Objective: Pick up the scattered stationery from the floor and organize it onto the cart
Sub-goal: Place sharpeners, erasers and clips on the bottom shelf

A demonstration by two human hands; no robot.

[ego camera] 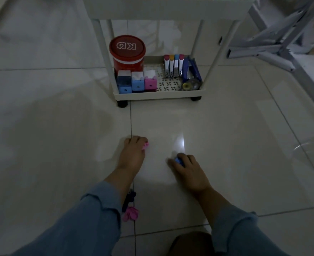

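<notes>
- Dim tiled floor (pixel 226 126); cart (pixel 160 95) just ahead, bottom shelf stocked w/ stationery
- L hand (pixel 132 156) down on floor, pinching pink piece (pixel 145 145)
- R hand (pixel 189 169) curled round blue piece (pixel 178 161), also at floor level

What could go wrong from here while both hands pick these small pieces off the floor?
The left hand holds the pink piece only at its fingertips, so it might slip. The pink item and dark item beside the left sleeve could be overlooked or swept away. The lower shelf of the cart is already crowded, so adding the blue piece from the right hand might topple the blocks.
</notes>
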